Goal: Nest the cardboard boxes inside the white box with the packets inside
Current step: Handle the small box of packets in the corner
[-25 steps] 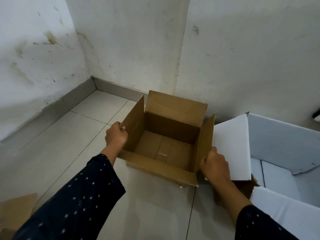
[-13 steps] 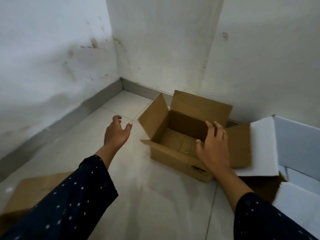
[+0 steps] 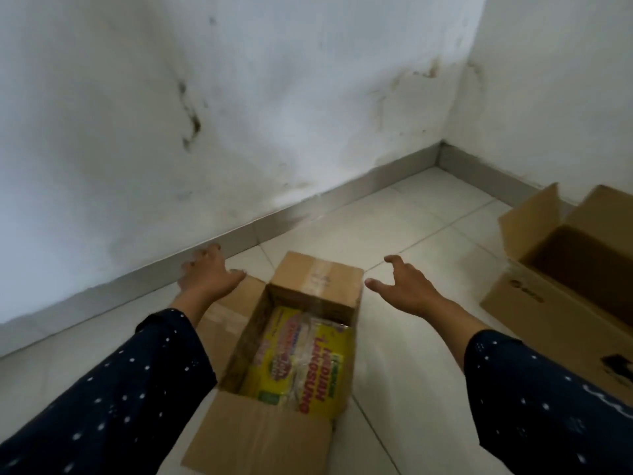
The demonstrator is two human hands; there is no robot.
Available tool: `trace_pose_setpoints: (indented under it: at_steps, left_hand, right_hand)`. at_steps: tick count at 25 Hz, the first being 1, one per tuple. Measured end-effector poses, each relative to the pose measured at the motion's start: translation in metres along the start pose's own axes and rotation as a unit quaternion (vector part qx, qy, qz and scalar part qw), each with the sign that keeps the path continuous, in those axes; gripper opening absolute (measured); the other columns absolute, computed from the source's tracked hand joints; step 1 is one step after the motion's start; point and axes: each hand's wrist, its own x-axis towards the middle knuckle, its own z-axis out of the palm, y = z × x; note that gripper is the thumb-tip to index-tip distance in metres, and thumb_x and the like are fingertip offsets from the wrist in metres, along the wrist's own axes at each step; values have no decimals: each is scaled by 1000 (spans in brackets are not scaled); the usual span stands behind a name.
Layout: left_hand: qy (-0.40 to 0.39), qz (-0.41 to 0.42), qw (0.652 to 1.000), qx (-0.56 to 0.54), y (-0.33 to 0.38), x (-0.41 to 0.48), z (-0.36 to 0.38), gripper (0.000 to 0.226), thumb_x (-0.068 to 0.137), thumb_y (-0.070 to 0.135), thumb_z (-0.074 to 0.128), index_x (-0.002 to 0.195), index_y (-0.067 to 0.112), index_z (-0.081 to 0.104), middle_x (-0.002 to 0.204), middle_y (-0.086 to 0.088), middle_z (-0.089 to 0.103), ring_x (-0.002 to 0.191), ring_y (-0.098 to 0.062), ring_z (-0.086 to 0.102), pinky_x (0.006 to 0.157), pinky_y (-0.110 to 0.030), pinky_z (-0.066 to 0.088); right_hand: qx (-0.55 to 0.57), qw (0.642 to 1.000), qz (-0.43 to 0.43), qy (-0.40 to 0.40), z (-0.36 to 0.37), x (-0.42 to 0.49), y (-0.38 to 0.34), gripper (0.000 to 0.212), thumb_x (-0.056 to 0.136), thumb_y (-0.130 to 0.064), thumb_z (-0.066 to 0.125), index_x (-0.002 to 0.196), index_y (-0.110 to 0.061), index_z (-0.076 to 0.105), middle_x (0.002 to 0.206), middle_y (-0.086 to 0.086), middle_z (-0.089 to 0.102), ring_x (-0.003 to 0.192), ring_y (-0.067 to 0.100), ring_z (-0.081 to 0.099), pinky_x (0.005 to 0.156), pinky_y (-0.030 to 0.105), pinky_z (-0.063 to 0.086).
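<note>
A small open cardboard box (image 3: 318,279) lies on the tiled floor at centre, flaps spread, with yellow printed packets (image 3: 305,361) inside. My left hand (image 3: 209,274) hovers open above its left flap. To the right of the box's far end, my right hand (image 3: 407,286) is open with fingers spread, touching nothing. A larger empty cardboard box (image 3: 548,303) stands open at the right edge of the view. The white box is out of sight.
A stained white wall (image 3: 239,114) with a grey skirting runs along the left and meets another wall at the far right corner. Pale floor tiles (image 3: 394,217) lie between the two boxes.
Both hands let go of the empty cardboard box, which now sits at the right edge. My view swung left, and both open hands now reach over the small box with packets.
</note>
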Motion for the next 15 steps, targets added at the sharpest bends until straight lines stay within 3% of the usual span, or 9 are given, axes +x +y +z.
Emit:
trace_pose_setpoints:
  at_steps: [3,4,6,8,11,13,15]
  left_hand:
    - [-104,-150,982,-50,-62,-11,35,105,70,55,72,147,11,14,150,-22,24,134,-44,29,109,-53,30]
    - [-137,-178,972,-75,-75,-15,48,106,68,54,75,145,7,18,147,-22,29,132,-43,34,108,-51,32]
    - [-170,-187,961,-109,-87,-15,69,89,69,44,77,136,4,35,136,-21,46,121,-38,48,103,-47,40]
    - [-131,-172,968,-129,-73,-2,76,58,74,35,71,121,8,49,122,-18,58,108,-37,56,96,-48,45]
    - [-25,-104,987,-123,-15,27,73,24,85,28,55,105,17,50,111,-15,61,100,-38,58,87,-48,47]
    - [49,-21,993,-103,36,50,78,15,87,21,51,101,17,54,106,-14,64,95,-36,59,81,-45,47]
    - [84,63,988,-115,88,67,87,21,85,10,52,104,14,60,107,-15,66,97,-36,59,86,-44,46]
  right_hand:
    - [37,994,61,-77,19,5,-18,91,73,-69,58,146,-31,21,117,13,64,73,23,73,57,32,59]
    - [68,990,78,-95,23,7,-20,86,75,-60,62,145,-30,24,104,13,68,62,21,73,50,30,58]
    - [108,983,98,-114,34,12,-20,70,78,-31,65,139,-21,33,88,13,71,53,21,72,51,34,61]
    - [127,982,107,-90,40,19,-14,54,77,-17,59,128,-14,43,89,14,70,51,21,71,59,37,63]
    - [168,976,138,-23,39,29,-1,39,78,-17,62,115,-15,47,93,11,67,56,23,73,65,39,63]
    - [217,961,170,23,35,35,14,38,79,-18,64,111,-16,46,93,10,66,55,23,73,63,39,63]
    - [277,937,206,58,34,35,30,38,79,-20,66,111,-15,46,93,12,66,56,25,72,55,35,61]
